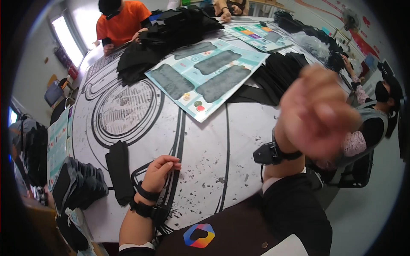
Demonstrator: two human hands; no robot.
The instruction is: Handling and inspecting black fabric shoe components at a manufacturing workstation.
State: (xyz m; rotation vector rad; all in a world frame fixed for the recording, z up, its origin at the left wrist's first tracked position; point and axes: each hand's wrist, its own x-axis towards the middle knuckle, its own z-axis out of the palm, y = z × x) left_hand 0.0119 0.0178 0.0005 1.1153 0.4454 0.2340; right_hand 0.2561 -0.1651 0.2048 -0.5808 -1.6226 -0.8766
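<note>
My left hand hovers low over the white table at the near side, its thumb and fingers drawn together with nothing visible in them. Just left of it lies a flat folded black sock. My right hand is raised close to the camera at the right, fingers curled and smeared by motion; whether it holds anything is hidden. Behind it on the table spreads a row of black socks. Both wrists wear black straps with small devices.
A stack of folded dark socks stands at the left edge. A teal printed board with dark fuzzy patches lies mid-table, beside a large black fabric pile. A person in orange works across; another person sits at right.
</note>
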